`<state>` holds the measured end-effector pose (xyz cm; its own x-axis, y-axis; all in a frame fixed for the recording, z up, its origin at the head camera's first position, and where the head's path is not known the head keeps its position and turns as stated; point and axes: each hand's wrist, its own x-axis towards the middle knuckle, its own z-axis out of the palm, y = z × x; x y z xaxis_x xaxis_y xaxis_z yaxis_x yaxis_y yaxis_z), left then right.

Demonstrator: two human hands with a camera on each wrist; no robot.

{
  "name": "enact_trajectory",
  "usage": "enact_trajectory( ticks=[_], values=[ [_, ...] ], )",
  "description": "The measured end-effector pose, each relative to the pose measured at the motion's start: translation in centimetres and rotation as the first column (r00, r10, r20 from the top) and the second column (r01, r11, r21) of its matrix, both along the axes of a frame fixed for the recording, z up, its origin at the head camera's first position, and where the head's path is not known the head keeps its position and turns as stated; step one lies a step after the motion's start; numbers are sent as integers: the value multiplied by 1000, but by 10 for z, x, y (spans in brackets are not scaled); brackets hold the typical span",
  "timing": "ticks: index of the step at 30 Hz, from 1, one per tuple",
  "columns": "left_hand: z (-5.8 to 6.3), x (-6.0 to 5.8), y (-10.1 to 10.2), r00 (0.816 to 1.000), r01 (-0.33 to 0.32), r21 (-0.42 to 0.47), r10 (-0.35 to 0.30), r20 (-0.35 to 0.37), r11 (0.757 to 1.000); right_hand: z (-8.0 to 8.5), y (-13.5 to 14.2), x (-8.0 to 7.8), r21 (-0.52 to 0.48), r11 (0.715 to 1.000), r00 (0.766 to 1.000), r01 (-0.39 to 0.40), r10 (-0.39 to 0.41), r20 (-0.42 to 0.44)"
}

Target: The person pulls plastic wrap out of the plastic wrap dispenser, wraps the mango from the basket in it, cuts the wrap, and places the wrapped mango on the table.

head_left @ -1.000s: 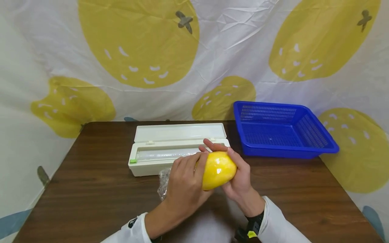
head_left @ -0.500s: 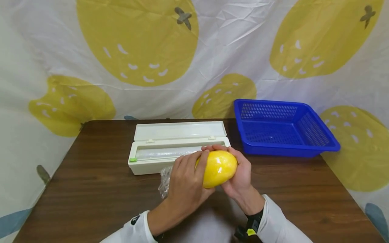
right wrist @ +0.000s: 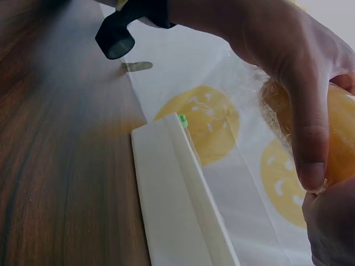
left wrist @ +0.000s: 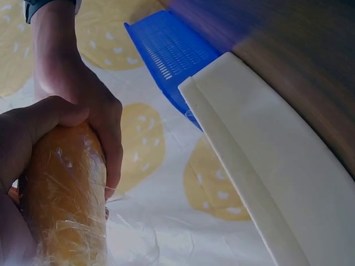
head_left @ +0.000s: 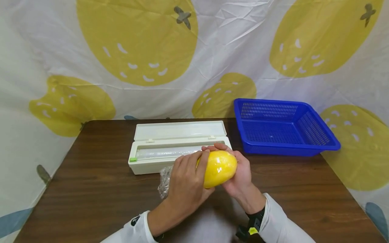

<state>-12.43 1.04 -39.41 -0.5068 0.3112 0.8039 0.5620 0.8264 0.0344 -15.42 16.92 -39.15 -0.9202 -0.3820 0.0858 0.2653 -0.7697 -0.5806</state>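
Note:
A glossy yellow oval fruit (head_left: 220,168), wrapped in clear cling film, is held above the table between both hands. My left hand (head_left: 188,182) grips its left end, fingers bent over the top. My right hand (head_left: 241,173) curls round its right and far side. Crumpled film (head_left: 164,181) sticks out beyond the left hand. In the left wrist view, wrinkled film covers the fruit (left wrist: 66,188), with a thumb lying on its end. Part of the fruit (right wrist: 341,133) shows between the hands in the right wrist view. Palms hide much of it.
Behind the hands lies a white cling film box (head_left: 149,167), its lid (head_left: 180,131) raised back and a film roll (head_left: 164,153) inside. A blue plastic basket (head_left: 288,150) stands at the back right of the brown wooden table (head_left: 100,189). A patterned cloth (head_left: 218,40) hangs behind.
The right fingers, raised off the fruit's far side a second ago, have come down against it. The fruit has tilted slightly; the left hand has barely moved.

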Motion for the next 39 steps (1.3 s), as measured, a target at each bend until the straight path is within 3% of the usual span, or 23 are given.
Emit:
enact_trajectory(
  ticks=[5, 9, 11, 14, 16, 21, 26, 29, 33, 36, 39],
  values=[
    [1, -4, -1, 999, 11, -17, -11, 35, 1000, -1, -3, -4, 87, 990, 992, 115, -118, 35],
    [-1, -6, -2, 993, 18, -83, -8, 119, 996, -8, -6, -10, 236, 947, 970, 218, -236, 54],
    [-1, -6, -1, 987, 95, -66, -86, 134, 993, -11, -6, -12, 300, 920, 962, 251, -272, 29],
    [0, -6, 2, 968, 227, -14, -223, 118, 974, -12, -7, -10, 356, 899, 965, 254, -261, -27],
    [1, -7, 4, 952, 281, 9, -280, 124, 960, -10, -7, -8, 371, 896, 969, 244, -238, -62],
    [0, -15, 3, 963, 219, 19, -219, 158, 976, -4, -4, -8, 340, 905, 965, 257, -257, -46],
    [0, -24, -3, 974, 226, 98, -228, 9, 969, 6, 6, -9, 255, 930, 960, 265, -280, 25],
    [-2, -32, -6, 940, 336, 201, -316, -126, 920, 11, 10, -7, 212, 945, 961, 249, -269, 69],
    [-4, -42, -8, 846, 524, 306, -445, -295, 795, 12, 11, -4, 139, 968, 966, 210, -227, 120],
    [-6, -47, -10, 793, 606, 362, -497, -353, 708, 11, 10, -2, 103, 975, 969, 199, -211, 131],
    [-9, -49, -11, 767, 641, 432, -535, -353, 634, 10, 9, -1, 85, 977, 970, 198, -208, 130]
  ],
)
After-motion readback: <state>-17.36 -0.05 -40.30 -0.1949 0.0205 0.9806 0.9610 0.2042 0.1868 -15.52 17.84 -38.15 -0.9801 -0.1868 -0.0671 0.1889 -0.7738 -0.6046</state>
